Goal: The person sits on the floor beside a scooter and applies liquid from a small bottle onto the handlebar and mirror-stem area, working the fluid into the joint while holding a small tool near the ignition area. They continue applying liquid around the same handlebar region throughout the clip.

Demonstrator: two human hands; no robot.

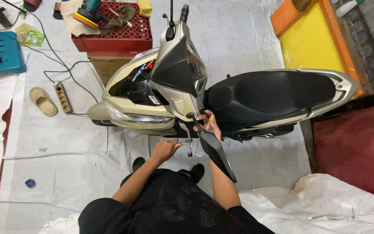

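A beige scooter point(152, 93) with a black seat point(273, 93) stands across the white floor sheet, seen from above. My right hand point(209, 123) grips the near handlebar end, just behind the black mirror point(217, 154) that juts toward me. My left hand point(165, 149) hovers below the front body panel, fingers loosely curled, close to the brake lever tip point(190, 152); nothing shows in it. My black clothing fills the bottom of the view.
A red crate point(113, 28) with a polisher and rags sits on a cardboard box behind the scooter. A power strip point(62, 97) and beige slippers point(43, 101) lie at left. A yellow-and-orange board point(308, 39) is at upper right, a red mat point(356, 147) at right.
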